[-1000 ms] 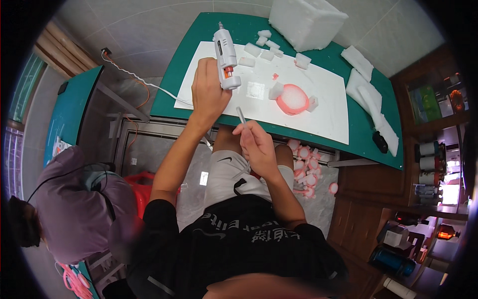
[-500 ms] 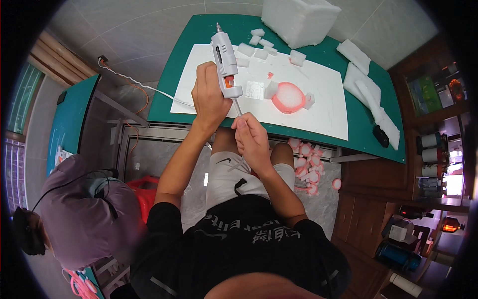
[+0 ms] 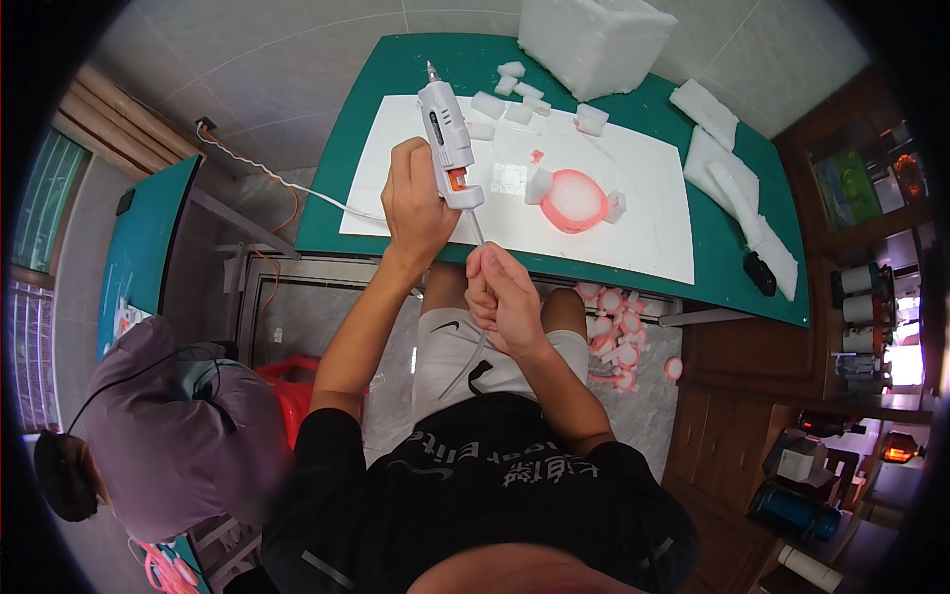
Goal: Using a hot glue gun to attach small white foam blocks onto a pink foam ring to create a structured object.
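My left hand is wrapped round the handle of a white hot glue gun with an orange trigger, its metal nozzle pointing away from me. A long clear glue stick reaches from the gun's back end to my right hand, which pinches it; the stick's lower end hangs over my lap. Beyond my hands, a round pink-rimmed foam piece lies on a white board. A white foam block touches its left side and another foam block its right.
Several foam chunks and a large foam block stand at the back of the green table. Foam slabs and a black-handled tool lie at right. Pink-and-white pieces pile on the floor. A person sits at left.
My right hand has shifted slightly down and right along the glue stick. The glue gun has dipped a little toward me, still in my left hand.
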Demonstrator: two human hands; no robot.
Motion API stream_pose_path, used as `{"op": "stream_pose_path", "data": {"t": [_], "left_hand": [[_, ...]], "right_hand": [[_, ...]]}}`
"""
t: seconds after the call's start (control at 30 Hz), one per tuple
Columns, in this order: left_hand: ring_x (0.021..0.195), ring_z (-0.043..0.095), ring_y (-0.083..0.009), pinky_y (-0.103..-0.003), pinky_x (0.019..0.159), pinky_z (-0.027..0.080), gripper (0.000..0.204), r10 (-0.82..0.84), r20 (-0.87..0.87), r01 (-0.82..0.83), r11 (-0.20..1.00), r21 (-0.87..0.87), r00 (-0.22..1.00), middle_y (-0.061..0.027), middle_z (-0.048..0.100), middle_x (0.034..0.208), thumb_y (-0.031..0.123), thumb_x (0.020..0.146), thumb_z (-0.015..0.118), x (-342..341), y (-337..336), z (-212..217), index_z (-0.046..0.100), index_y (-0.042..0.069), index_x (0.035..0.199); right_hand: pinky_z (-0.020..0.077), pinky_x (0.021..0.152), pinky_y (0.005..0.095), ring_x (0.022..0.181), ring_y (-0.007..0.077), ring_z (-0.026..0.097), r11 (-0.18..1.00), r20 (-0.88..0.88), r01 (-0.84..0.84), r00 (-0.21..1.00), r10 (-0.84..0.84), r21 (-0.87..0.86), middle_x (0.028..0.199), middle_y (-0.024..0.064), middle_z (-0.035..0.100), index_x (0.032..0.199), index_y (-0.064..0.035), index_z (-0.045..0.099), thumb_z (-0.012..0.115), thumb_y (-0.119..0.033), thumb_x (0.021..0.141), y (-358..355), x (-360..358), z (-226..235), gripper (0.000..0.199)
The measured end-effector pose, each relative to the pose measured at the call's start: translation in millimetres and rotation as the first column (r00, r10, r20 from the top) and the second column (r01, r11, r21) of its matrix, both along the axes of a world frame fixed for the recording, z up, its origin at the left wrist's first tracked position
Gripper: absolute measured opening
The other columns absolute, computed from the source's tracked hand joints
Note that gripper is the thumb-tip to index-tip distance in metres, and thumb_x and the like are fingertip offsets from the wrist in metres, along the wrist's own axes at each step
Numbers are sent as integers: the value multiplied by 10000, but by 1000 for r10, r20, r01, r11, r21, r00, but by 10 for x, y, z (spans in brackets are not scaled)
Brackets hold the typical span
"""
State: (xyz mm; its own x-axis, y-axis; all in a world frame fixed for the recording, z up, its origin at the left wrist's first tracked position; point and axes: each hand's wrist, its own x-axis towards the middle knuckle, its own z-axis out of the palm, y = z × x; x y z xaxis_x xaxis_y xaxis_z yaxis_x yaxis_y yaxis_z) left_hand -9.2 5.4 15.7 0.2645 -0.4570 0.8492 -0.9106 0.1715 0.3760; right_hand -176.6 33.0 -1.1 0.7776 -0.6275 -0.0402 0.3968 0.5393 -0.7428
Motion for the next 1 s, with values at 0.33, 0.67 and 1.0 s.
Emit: {"op": "stream_pose_path", "data": {"t": [0.33,0.67,1.0], "left_hand": [[892,616,-401,-438,722,529,338,10,33,-11,999,46,999,-201,573,1084,-12,738,704,-15,34,-32,580,-18,1052],[908,579,-448,-471,736,500,392,6,-40,-1,991,131,999,-226,527,1113,-43,765,675,-70,65,-44,521,-45,1126],[946,570,-451,-472,757,495,397,-2,-95,17,988,155,995,-235,524,1120,-40,765,679,-123,111,-84,521,-49,1129]], "right_hand": [[225,433,218,484,6,303,742,-177,314,848,-500,-592,590,-49,402,1008,-20,581,493,-212,1079,32,-20,-63,222],[278,466,262,508,34,356,524,-178,322,697,-695,-788,567,-29,438,989,-2,625,556,-155,1032,56,76,-8,173],[252,455,260,499,28,336,715,-229,297,811,-539,-633,567,-33,425,951,0,619,533,-200,1048,-13,6,-50,238]]}}
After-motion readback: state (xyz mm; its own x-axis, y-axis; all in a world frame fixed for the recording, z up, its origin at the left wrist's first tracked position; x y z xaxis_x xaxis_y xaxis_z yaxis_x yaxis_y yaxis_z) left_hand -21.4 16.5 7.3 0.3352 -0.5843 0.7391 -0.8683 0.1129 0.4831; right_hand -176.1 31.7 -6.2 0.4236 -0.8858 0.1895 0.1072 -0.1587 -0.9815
